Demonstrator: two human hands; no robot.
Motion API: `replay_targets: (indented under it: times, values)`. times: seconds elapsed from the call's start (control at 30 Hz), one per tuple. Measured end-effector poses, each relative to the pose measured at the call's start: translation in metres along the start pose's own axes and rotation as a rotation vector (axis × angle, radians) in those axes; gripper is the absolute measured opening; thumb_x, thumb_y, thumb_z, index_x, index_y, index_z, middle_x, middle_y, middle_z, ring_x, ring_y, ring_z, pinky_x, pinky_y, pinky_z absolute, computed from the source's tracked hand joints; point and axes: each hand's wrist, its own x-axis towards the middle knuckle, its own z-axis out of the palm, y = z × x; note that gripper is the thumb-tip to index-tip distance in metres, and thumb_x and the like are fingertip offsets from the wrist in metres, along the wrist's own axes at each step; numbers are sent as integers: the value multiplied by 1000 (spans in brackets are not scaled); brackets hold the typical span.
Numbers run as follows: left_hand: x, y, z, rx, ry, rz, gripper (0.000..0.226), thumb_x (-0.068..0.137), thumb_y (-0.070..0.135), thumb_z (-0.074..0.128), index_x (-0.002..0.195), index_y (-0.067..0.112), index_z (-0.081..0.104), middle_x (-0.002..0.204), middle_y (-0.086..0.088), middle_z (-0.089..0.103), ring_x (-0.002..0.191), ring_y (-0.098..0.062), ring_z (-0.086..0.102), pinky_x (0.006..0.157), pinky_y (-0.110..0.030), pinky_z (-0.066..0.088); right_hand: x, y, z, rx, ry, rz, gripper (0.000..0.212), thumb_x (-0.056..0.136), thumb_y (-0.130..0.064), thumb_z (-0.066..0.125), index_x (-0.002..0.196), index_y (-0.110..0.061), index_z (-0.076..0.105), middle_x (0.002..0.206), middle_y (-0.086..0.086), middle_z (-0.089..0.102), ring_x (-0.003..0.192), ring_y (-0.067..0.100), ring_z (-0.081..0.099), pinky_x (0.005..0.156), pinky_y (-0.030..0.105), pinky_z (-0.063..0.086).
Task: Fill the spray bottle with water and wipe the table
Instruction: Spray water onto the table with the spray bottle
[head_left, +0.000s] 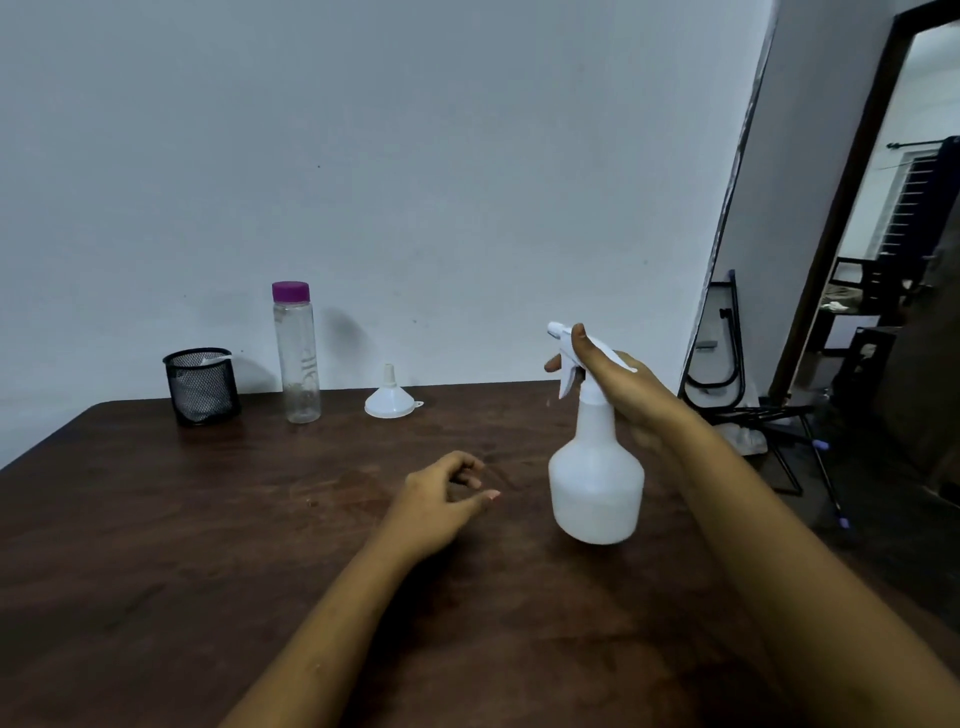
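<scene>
My right hand (618, 384) grips the head of a white spray bottle (596, 478), with a finger on the trigger and the nozzle pointing left. The bottle hangs tilted just above the dark wooden table (208, 545). My left hand (441, 501) hovers low over the middle of the table, fingers loosely curled, holding nothing. A clear water bottle with a purple cap (296, 353) stands at the back. A white funnel (390, 397) rests upside down to its right.
A black mesh cup (201, 385) with something white inside stands at the back left by the wall. Right of the table are a folded black metal stand (737, 374) and an open doorway (904, 234).
</scene>
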Motion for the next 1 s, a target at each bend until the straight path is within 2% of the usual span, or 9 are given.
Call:
replay_targets:
  times: [0.1, 0.17, 0.3, 0.43, 0.53, 0.6, 0.7, 0.87, 1.0]
  values:
    - [6, 17, 8, 17, -270, -28, 84, 68, 49, 77, 138, 37, 32, 134, 6, 46, 121, -13, 46, 102, -30, 40, 9, -7, 13, 139, 18, -51, 42, 85, -64, 46, 114, -42, 66, 104, -6, 69, 101, 13, 61, 91, 23, 45]
    - [10, 26, 16, -60, -314, -15, 99, 64, 46, 81, 141, 41, 19, 139, 7, 40, 126, -16, 42, 107, -36, 39, 13, -14, 23, 261, 47, -75, 44, 79, -59, 55, 106, -28, 72, 95, -8, 70, 85, 9, 61, 77, 19, 48]
    - [12, 31, 28, -252, -93, 8, 103, 52, 32, 89, 131, 46, 24, 125, 9, 48, 113, -14, 51, 97, -37, 49, 18, -24, 35, 473, 86, -48, 43, 73, -53, 61, 90, -14, 70, 63, -5, 63, 59, 7, 59, 63, 25, 46]
    - [7, 35, 35, -245, 116, 24, 94, 54, 31, 89, 126, 43, 31, 118, 8, 52, 105, -14, 53, 84, -25, 47, 21, -29, 38, 516, 55, 6, 52, 65, -57, 64, 98, -16, 69, 69, -5, 62, 70, 12, 58, 65, 28, 46]
    - [7, 42, 38, -173, 244, -25, 95, 47, 44, 85, 125, 44, 30, 116, 9, 53, 107, -19, 54, 89, -35, 49, 20, -24, 40, 419, 69, 59, 51, 75, -51, 70, 110, -14, 67, 80, -3, 60, 74, 12, 57, 69, 30, 46]
    - [10, 47, 39, -102, 318, -76, 97, 48, 47, 83, 127, 42, 28, 122, 6, 51, 113, -22, 51, 95, -43, 47, 16, -16, 45, 268, 99, 70, 43, 76, -42, 75, 107, -15, 65, 86, -2, 64, 82, 18, 63, 74, 35, 52]
    - [14, 51, 40, -88, 381, -100, 99, 51, 42, 85, 131, 36, 27, 131, 5, 46, 120, -22, 47, 96, -41, 45, 12, -17, 53, -28, 227, 52, 39, 76, -40, 75, 103, -17, 60, 100, 0, 66, 94, 18, 62, 83, 35, 51]
    - [20, 53, 47, -147, 421, -99, 103, 56, 30, 87, 138, 27, 25, 138, -4, 36, 122, -25, 43, 96, -37, 42, 18, -25, 56, -319, 257, 29, 48, 76, -36, 76, 112, -12, 55, 101, 0, 59, 92, 19, 56, 72, 29, 43]
    - [30, 51, 48, -190, 379, -132, 102, 60, 24, 85, 140, 27, 22, 139, -6, 31, 123, -28, 42, 101, -42, 43, 28, -18, 61, -383, 289, 57, 31, 80, -29, 73, 99, -12, 57, 93, 2, 60, 85, 21, 56, 68, 28, 39]
